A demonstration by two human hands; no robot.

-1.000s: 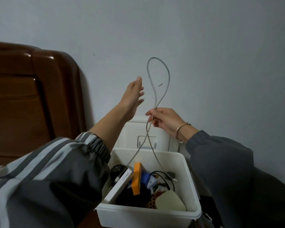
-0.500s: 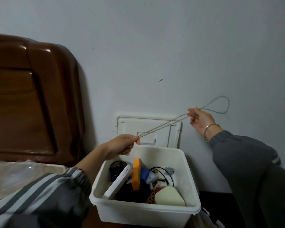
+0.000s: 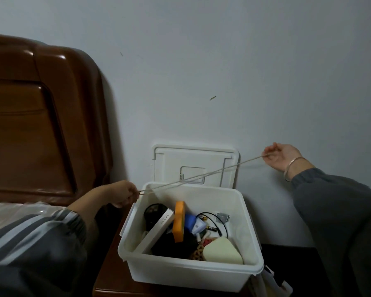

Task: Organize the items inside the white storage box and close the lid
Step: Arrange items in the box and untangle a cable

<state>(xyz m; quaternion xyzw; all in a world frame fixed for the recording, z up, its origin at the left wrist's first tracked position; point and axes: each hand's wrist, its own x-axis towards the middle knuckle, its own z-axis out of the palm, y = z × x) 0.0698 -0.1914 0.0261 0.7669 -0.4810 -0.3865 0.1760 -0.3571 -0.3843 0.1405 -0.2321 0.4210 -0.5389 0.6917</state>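
Cable (image 3: 201,177) runs taut and doubled above the white storage box (image 3: 193,273), pinched by my left hand (image 3: 122,192) at the box's nine o'clock and my right hand (image 3: 280,156) out at two. If either pinch slips, I'd expect it to whip into the clutter and tangle with the black cord (image 3: 220,221).

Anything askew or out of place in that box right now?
Yes. A long white carton leans diagonally in the storage box, an orange case stands on edge beside it, and a black cable loops loose. The grey cord is outside, stretched taut between left hand and right hand.
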